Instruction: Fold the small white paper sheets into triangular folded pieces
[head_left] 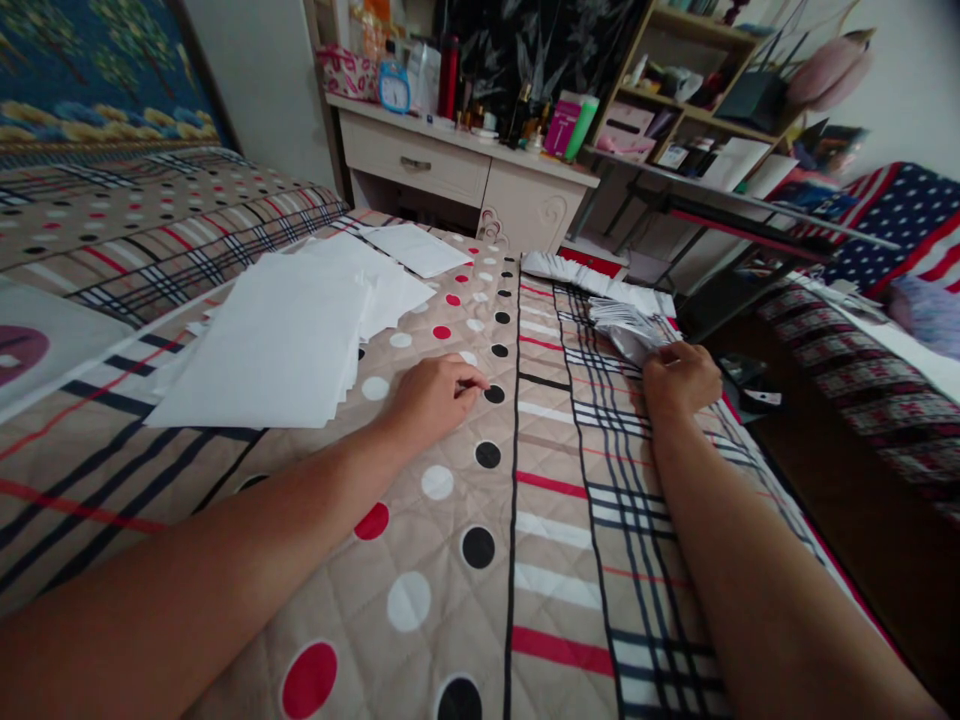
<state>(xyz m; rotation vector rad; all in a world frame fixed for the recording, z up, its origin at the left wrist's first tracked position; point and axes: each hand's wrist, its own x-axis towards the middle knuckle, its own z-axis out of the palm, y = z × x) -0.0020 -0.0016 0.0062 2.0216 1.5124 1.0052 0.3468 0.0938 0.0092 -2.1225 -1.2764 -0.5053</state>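
While the left hand point(435, 395) rests curled on the bed point(480, 560) beside white paper sheets point(277, 340), the right hand point(679, 378), right of centre, closes its fingers point(660, 362) on a card stack point(626, 325).

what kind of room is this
Most likely a bedroom at home: a quilted bedspread under the hands, a cluttered dresser with a blue alarm clock, and open shelves behind.

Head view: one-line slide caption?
Right hand holds fanned white folded papers; left hand rests on dotted beige quilt.
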